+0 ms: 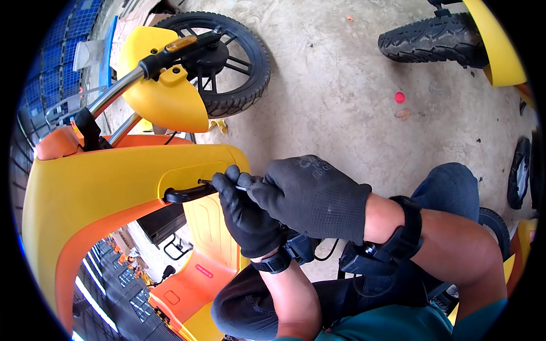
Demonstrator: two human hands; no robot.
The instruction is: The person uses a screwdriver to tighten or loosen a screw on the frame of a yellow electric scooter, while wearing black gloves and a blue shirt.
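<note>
A thin metal rod-shaped tool [242,188] runs between my two gloved hands; its kind is mostly hidden by the fingers. My right hand [313,196], in a dark grey glove, pinches its right end. The fingers of my left hand [244,219], gloved alike, close around it farther left. Its dark tip [203,181] reaches the yellow body panel [131,165] of a scooter-like vehicle, just above a curved black handle [190,194]. My left fingers are right beside that handle's end.
The vehicle's front wheel [250,62] and yellow fender [170,105] are at the upper left. Below the panel lies its orange floor part [187,278]. Another tyre [432,40] under a yellow fender stands at the upper right. A red cap [400,98] lies on the concrete floor [330,96].
</note>
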